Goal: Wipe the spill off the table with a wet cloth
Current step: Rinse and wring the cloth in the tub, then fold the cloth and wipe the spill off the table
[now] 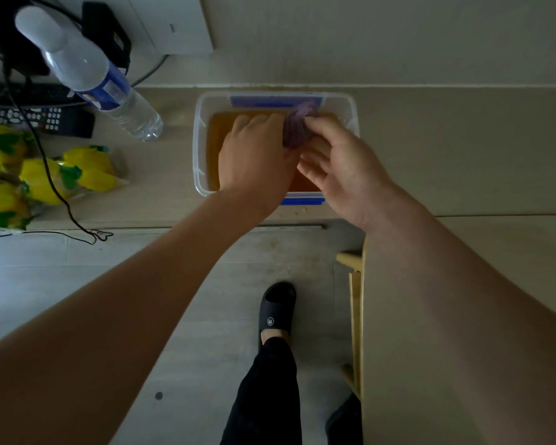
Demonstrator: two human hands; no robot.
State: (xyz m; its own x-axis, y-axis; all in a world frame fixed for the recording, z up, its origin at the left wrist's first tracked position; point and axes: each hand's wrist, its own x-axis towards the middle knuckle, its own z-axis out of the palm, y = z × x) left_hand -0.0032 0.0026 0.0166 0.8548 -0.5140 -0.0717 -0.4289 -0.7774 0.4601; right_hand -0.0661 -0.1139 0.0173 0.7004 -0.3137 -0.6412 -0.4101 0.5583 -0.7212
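Observation:
A bunched purple cloth is held between both hands above a clear plastic tub with blue clips, which holds brownish liquid. My left hand presses on the cloth from the left, fingers curled over it. The cloth's right side is gripped by the thumb and fingertips of my right hand, with its lower fingers spread. The tub stands on a beige table near its front edge. Small crumbs or drops lie on the table just in front of the tub.
A water bottle lies tilted at the left, beside a remote control, yellow-green packets and a black cable. Below the table edge are the floor, my foot in a black slipper and a wooden chair.

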